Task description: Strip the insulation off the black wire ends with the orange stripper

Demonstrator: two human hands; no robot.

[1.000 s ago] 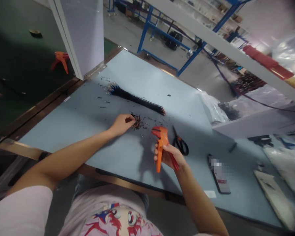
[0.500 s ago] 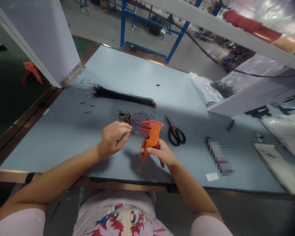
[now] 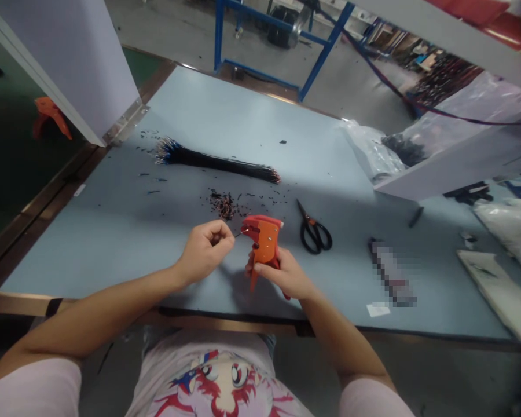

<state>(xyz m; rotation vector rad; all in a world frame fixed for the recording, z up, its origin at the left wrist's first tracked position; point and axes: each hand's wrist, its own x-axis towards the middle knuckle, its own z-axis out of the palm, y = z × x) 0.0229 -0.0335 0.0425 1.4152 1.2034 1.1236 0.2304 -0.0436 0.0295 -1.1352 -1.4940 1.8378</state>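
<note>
My left hand (image 3: pixel 205 251) is closed in a pinch on a short dark wire (image 3: pixel 238 234), whose tip reaches the jaws of an orange self-adjusting wire stripper (image 3: pixel 264 240). My right hand (image 3: pixel 283 275) wraps the stripper's handles just below its head. Behind the hands lies a small heap of cut wire bits (image 3: pixel 223 204). Farther up the blue-grey worktable (image 3: pixel 113 231) rests a long bundle of black wires (image 3: pixel 215 163) with blue-tipped ends at the left.
Black-handled scissors (image 3: pixel 314 233) lie right of the stripper. Farther right are a pixelated flat object (image 3: pixel 391 272) and a pale board (image 3: pixel 495 295). Plastic bags (image 3: pixel 371 153) and a white panel (image 3: pixel 455 165) stand at the back right. A white post (image 3: pixel 69 63) rises at the back-left corner.
My left hand has come up from the heap of bits to the stripper's jaws, now with a short wire. My right hand has shifted its hold, and the view has levelled.
</note>
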